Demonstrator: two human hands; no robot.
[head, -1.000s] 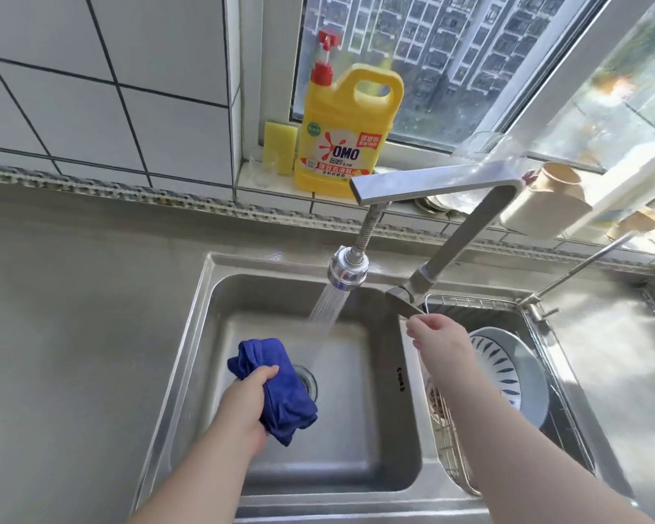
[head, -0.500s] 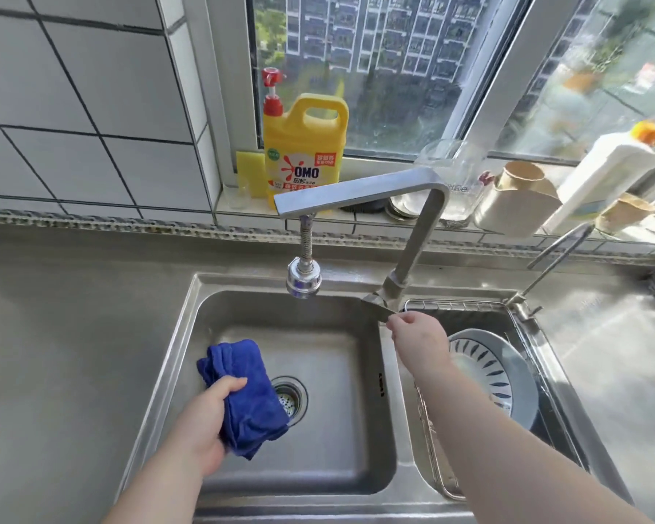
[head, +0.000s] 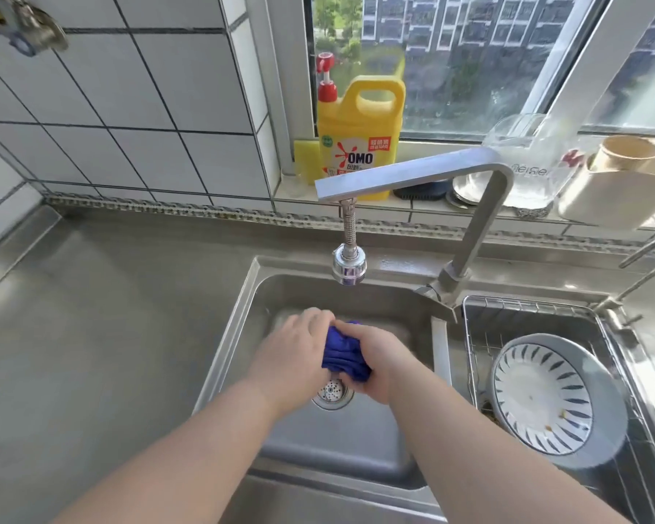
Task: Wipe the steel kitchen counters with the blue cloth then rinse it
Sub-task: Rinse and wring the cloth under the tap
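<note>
While both hands bunch the cloth low in the basin, the scene sorts by size as follows.

Counter: steel, filling the left and lower left of the frame; it looks bare and dull-bright, so the wiping part seems done.

Sink: left basin, centre frame; the work happens here so drips fall to the drain just beneath the hands.

Faucet: its arm reaches over the basin, spray head above the hands; no water stream shows, which suits squeezing rather than soaking.

Plate: lower right, propped in the wire rack of the right basin, apart from the work.

Detergent jug: upright on the window sill, upper centre, untouched.

Left hand: clenched round the left side of the cloth.

Right hand: clenched round its right side, touching the other hand; opposed grips suggest wringing.

Blue cloth: a tight wad between both palms, over the drain.
</note>
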